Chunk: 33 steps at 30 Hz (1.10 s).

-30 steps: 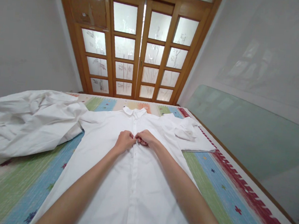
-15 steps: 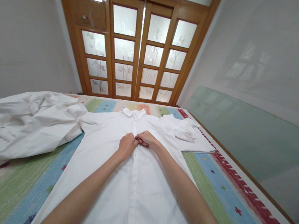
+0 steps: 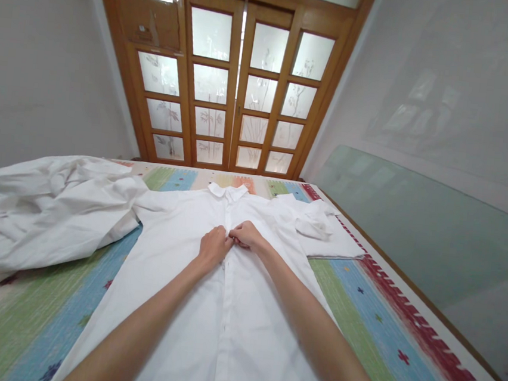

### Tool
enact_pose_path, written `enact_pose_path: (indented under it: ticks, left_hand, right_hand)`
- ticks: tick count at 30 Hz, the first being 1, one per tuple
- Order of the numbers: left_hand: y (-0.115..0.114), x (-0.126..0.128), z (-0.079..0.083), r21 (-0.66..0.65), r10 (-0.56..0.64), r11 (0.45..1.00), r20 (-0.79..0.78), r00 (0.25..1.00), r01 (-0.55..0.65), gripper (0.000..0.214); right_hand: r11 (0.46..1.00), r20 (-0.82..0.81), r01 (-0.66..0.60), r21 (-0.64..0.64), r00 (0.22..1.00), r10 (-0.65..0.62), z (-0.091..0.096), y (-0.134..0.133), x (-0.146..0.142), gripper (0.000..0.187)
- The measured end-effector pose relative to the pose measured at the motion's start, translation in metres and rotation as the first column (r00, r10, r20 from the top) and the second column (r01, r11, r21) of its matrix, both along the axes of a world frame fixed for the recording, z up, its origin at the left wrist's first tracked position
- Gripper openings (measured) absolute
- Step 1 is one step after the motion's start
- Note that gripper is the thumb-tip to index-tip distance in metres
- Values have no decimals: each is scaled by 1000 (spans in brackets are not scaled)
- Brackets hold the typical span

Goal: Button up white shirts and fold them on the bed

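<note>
A white button-up shirt (image 3: 175,267) lies flat, front up, on a striped bed cover, its collar (image 3: 228,190) pointing away from me. My left hand (image 3: 213,246) and my right hand (image 3: 245,236) meet at the shirt's front placket (image 3: 226,307), just below the collar. Both hands are closed in a pinch on the placket fabric, fingertips touching. Whatever small part sits between the fingers is hidden. The shirt's right sleeve (image 3: 322,230) lies folded beside my right forearm.
A heap of crumpled white cloth (image 3: 41,206) lies at the left. The striped cover (image 3: 380,322) has green, blue and red bands. A wooden door with frosted panes (image 3: 237,87) stands beyond the bed. A wall with a pale green panel (image 3: 412,224) runs along the right.
My left hand has shifted slightly toward me along the placket. My right hand stays pinched at the same spot. The shirt has not moved.
</note>
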<state>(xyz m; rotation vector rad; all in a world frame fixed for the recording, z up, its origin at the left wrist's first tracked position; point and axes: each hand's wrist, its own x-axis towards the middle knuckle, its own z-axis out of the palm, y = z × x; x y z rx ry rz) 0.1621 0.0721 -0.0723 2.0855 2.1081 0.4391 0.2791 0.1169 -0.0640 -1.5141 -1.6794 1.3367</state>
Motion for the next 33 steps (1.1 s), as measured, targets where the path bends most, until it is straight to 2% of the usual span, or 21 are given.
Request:
enact_pose_path:
  ticks: [4,9,16,27,33]
  left_hand:
    - [4,-7,-1,-7,-13,1000,118,993,14,19]
    - [8,-16,-2,-3,-68,997,235,970,71,12]
    - [11,-24,0,-8,-107,992,447,888,124,9]
    - [12,-26,-2,6,-82,996,538,839,93,10]
    - [7,-26,6,-73,-31,994,560,828,86,19]
  right_hand:
    - [1000,0,10,10,1000,-10,0,-1,0,32]
    - [998,-51,-41,-57,998,38,2,-1,5,33]
    - [995,-119,-67,-78,991,58,0,1,7,34]
    - [994,-53,-94,-54,994,91,2,-1,8,23]
    - [991,54,-102,83,994,98,-4,0,7,19]
